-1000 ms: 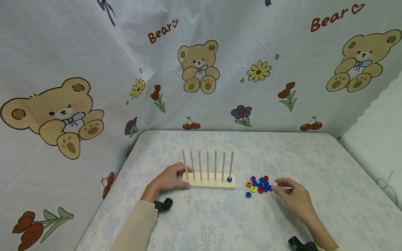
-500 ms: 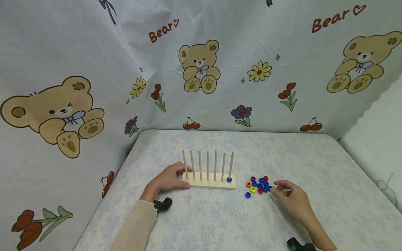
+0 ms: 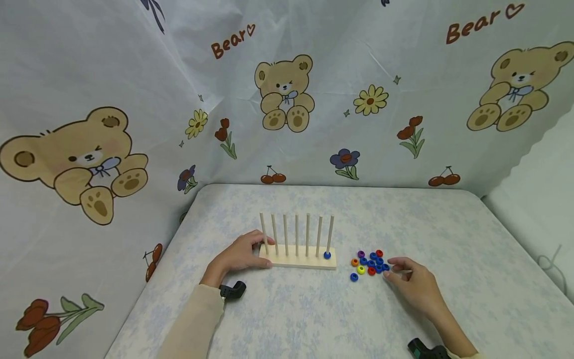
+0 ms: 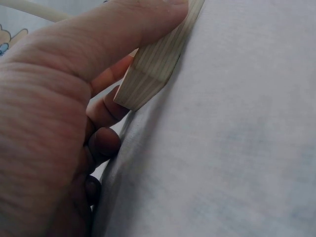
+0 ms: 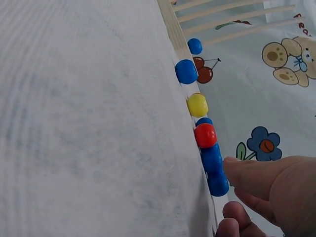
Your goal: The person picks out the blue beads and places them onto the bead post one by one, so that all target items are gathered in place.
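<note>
My left hand [image 3: 242,252] grips the left end of a wooden peg stand [image 3: 298,259], thumb along the front edge and fingers behind. In the left wrist view the thumb presses on the stand's wooden base [image 4: 153,61]. Several thin upright pegs rise from it, and a blue bead [image 3: 327,255] sits at the foot of the rightmost one. My right hand [image 3: 417,286] is at the right side of the loose beads, thumb and forefinger apart around a blue bead [image 3: 385,267] on the table. In the right wrist view the thumb tip is right at a blue bead [image 5: 212,158].
Between the stand and my right hand lie several more blue beads, red beads [image 3: 371,271], a yellow bead [image 3: 360,269], an orange bead [image 3: 355,262] and a purple bead [image 3: 360,254]. A bear-print cloth [image 3: 287,149] hangs behind the pale patterned table [image 3: 287,314].
My right hand has shifted slightly left, its fingertips coming closer around the rightmost blue bead. The left hand and the stand have stayed in place.
</note>
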A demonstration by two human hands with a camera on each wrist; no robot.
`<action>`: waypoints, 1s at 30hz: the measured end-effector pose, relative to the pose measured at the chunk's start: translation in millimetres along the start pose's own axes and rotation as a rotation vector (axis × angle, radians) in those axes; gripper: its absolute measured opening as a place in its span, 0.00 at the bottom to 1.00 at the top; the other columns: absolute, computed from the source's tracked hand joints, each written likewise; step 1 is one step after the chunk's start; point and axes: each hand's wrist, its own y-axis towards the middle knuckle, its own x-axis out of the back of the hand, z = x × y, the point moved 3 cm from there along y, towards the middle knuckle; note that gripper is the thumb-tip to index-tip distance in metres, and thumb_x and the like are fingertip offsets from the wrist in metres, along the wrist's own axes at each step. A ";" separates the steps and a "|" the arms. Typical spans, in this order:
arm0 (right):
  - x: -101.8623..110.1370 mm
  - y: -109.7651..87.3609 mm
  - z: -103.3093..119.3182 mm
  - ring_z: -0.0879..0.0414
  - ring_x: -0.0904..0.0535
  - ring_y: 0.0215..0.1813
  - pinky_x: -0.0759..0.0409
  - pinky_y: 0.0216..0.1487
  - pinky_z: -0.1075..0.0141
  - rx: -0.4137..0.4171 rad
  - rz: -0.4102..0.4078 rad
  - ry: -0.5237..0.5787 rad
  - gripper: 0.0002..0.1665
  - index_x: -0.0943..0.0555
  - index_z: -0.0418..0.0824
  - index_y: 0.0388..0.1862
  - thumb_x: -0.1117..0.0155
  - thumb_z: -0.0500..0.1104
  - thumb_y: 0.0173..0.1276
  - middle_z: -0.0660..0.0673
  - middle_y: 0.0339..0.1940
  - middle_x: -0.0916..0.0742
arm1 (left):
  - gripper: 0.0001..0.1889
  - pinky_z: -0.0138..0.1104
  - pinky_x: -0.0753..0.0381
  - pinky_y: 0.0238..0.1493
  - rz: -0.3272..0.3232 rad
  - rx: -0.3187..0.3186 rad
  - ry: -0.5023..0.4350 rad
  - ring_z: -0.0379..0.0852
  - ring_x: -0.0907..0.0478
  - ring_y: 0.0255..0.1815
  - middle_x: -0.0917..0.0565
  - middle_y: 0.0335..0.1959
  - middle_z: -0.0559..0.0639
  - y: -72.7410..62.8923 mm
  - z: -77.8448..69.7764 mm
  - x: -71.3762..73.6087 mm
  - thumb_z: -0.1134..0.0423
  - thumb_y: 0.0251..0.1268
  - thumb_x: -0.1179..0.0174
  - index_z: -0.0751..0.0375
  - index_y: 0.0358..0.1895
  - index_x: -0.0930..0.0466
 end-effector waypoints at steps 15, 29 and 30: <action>-4.5 1.5 -0.5 0.54 0.29 0.31 0.35 0.29 0.65 0.016 -0.012 -0.056 0.23 0.18 0.38 0.56 0.28 0.47 0.65 0.40 0.42 0.14 | 0.26 0.44 0.30 0.61 0.000 -0.002 -0.002 0.41 0.27 0.54 0.22 0.51 0.34 -0.6 -1.5 0.0 0.43 0.43 0.20 0.31 0.49 0.19; -2.4 3.7 3.8 0.54 0.27 0.31 0.34 0.30 0.63 0.011 -0.001 -0.098 0.21 0.17 0.37 0.54 0.29 0.46 0.65 0.39 0.41 0.13 | 0.26 0.44 0.29 0.60 -0.002 -0.002 -0.001 0.41 0.26 0.54 0.22 0.52 0.34 0.5 1.0 -1.2 0.42 0.43 0.20 0.29 0.48 0.20; -2.4 3.9 3.9 0.54 0.27 0.31 0.34 0.30 0.64 0.009 -0.002 -0.102 0.21 0.17 0.37 0.53 0.29 0.46 0.65 0.39 0.41 0.12 | 0.26 0.44 0.29 0.60 -0.002 -0.002 -0.001 0.41 0.26 0.54 0.22 0.52 0.34 0.5 1.0 -1.1 0.42 0.43 0.20 0.30 0.49 0.20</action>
